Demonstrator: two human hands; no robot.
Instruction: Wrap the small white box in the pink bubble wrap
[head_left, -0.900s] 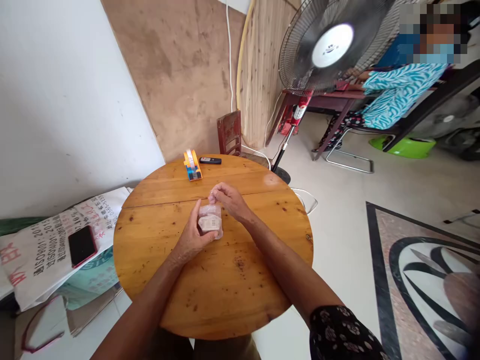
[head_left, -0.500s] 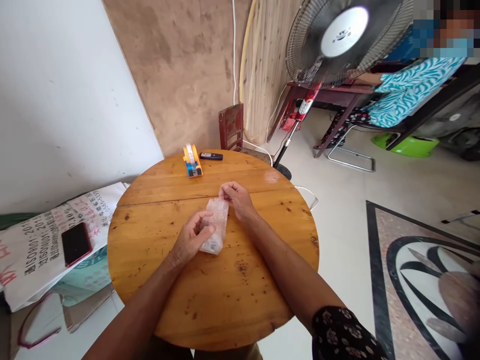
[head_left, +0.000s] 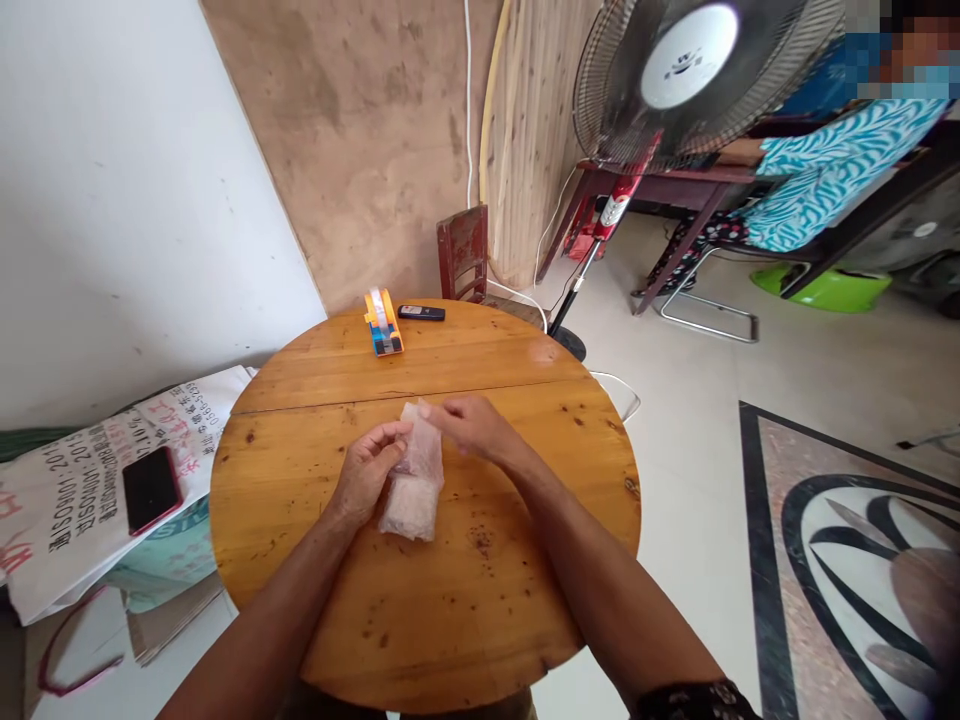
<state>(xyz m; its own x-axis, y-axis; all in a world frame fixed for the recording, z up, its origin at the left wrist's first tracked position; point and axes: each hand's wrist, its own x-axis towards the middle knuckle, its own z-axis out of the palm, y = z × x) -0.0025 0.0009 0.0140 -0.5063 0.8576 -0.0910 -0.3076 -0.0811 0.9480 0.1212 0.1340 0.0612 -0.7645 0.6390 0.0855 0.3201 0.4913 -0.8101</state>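
Note:
A pinkish, see-through strip of bubble wrap (head_left: 411,508) lies on the round wooden table (head_left: 480,610), with its lower part folded into a thicker pad. What the pad may contain cannot be made out. My left hand (head_left: 370,468) pinches the strip's left edge between thumb and fingers, near the upper half. At the top right corner, my right hand (head_left: 474,424) is closed on the edge of the wrap, its fingertips partly hidden.
Towards the table's far edge are an orange and blue tape dispenser (head_left: 384,322) and a dark remote-like device (head_left: 421,313). A phone (head_left: 152,490) rests on white sacking at left. Beyond the table stand a small red chair (head_left: 463,252), a floor fan (head_left: 686,60) and a seated person (head_left: 817,190).
The bubble wrap has shifted a little nearer and left, its folded lower part now showing more fully. My right hand has moved down and left along its top; my left hand has moved slightly left.

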